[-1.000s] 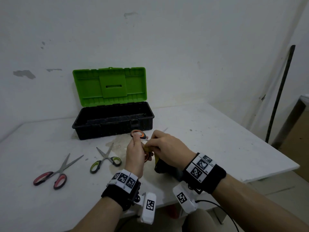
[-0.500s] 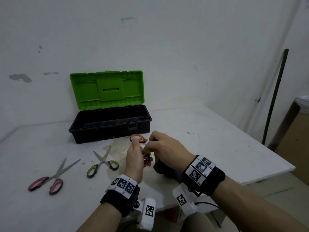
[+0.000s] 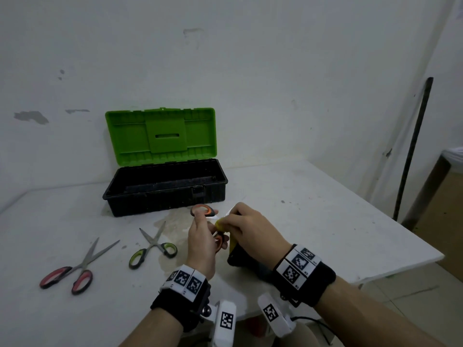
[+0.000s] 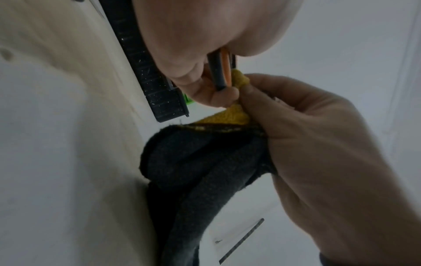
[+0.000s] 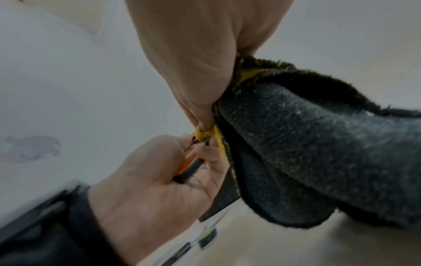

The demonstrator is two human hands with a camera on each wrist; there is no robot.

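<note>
My left hand [image 3: 200,236] grips a pair of orange-and-black-handled scissors [image 3: 203,211] by the handles, held upright above the white table [image 3: 325,221]. The handle bar [image 4: 219,72] shows between the left fingers in the left wrist view, and the same scissors [image 5: 189,165] lie across the left palm in the right wrist view. My right hand [image 3: 246,224] pinches a yellow-and-dark-grey cloth [image 3: 231,242] against the scissors. The cloth [image 4: 205,162] hangs down below the right hand, its yellow corner [image 5: 203,134] bunched at the fingertips. The blades are hidden by the cloth and fingers.
An open toolbox [image 3: 165,186] with black base and green lid [image 3: 160,135] stands at the back. Green-handled scissors [image 3: 152,246] and red-handled scissors [image 3: 75,269] lie open on the table's left. A dark pole [image 3: 413,146] leans on the right wall.
Both hands stay together at the scissors with the cloth; the right hand's pinch has shifted slightly along them. The head view has drifted a little.
</note>
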